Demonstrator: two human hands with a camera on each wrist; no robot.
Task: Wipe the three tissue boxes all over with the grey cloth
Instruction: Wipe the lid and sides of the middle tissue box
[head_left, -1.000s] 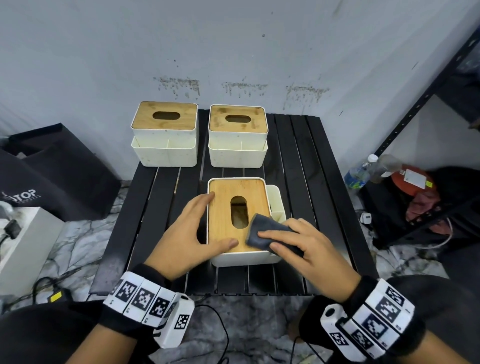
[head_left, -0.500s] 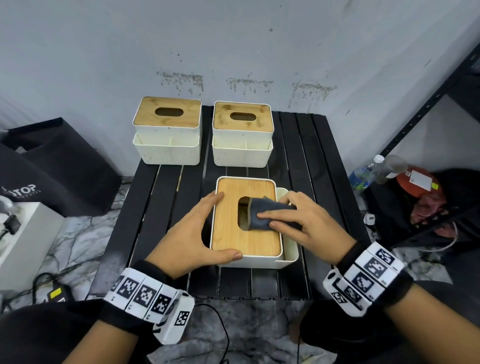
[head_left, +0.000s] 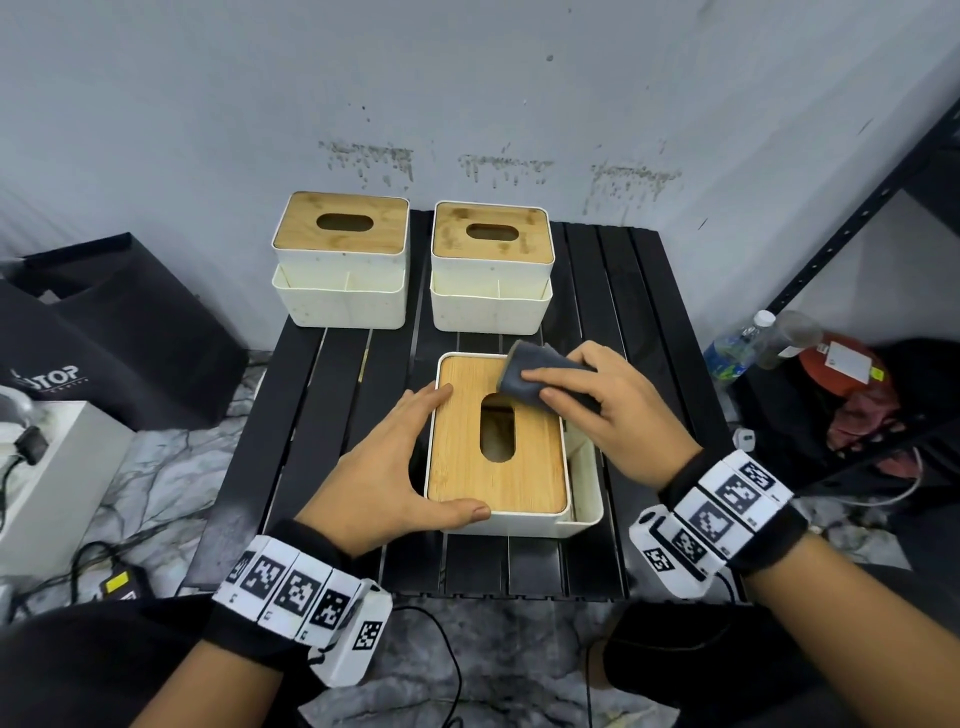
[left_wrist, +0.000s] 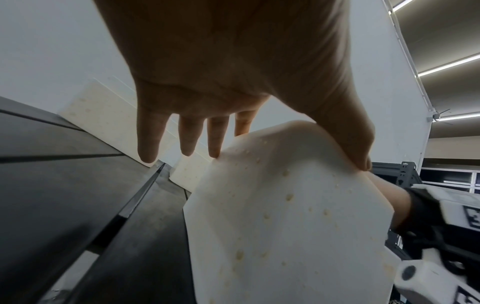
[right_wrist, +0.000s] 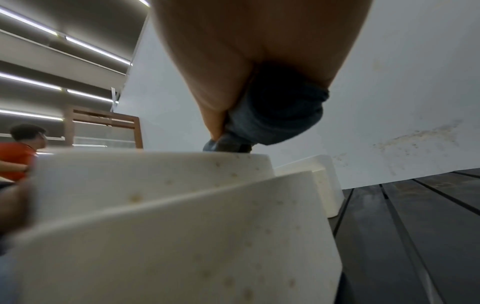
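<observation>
Pressing grey cloth (head_left: 540, 375) on nearest tissue box (head_left: 496, 470), right hand (head_left: 610, 410).

On the table (head_left: 613, 291) we saw three tissue boxes. Two stood side by side at the back, near the wall: the left box (head_left: 340, 260) and the right box (head_left: 491, 265). The third box (head_left: 498, 447) lay in front of them. Our left hand (head_left: 384, 467) rested on its left side. Our right hand (head_left: 613, 410) pressed the cloth (head_left: 535, 376) on its far right corner.
</observation>
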